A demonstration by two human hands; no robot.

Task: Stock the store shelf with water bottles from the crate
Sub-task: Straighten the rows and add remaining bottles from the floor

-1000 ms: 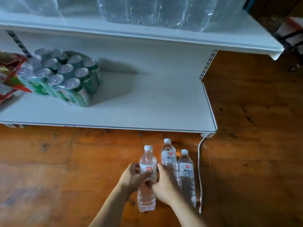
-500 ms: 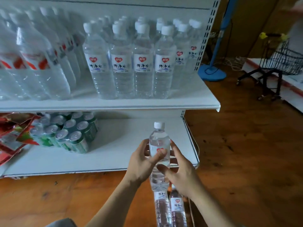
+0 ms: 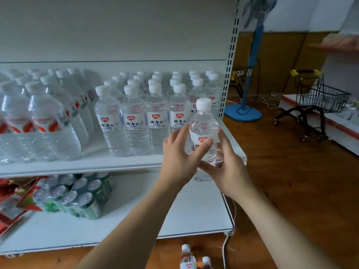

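Observation:
I hold a clear water bottle (image 3: 203, 123) with a white cap and a red-heart label upright, in front of the right end of the upper shelf (image 3: 81, 165). My left hand (image 3: 179, 158) grips its left side, thumb across the label. My right hand (image 3: 227, 167) grips its right side and lower body. Rows of several like bottles (image 3: 136, 121) stand on that shelf, with bare shelf just right of them. Two more bottles (image 3: 187, 257) stand on the floor below. No crate is in view.
Bigger red-labelled bottles (image 3: 38, 121) fill the shelf's left part. The lower shelf (image 3: 194, 214) carries a wrapped pack of green cans (image 3: 77, 195) and red snack bags (image 3: 11, 200). A blue fan stand (image 3: 244, 111) and a small wire cart (image 3: 318, 98) stand on the wooden floor at right.
Both hands lifted the bottle from floor level up past the lower shelf to the upper shelf's right end. My view rose with it, away from the floor bottles.

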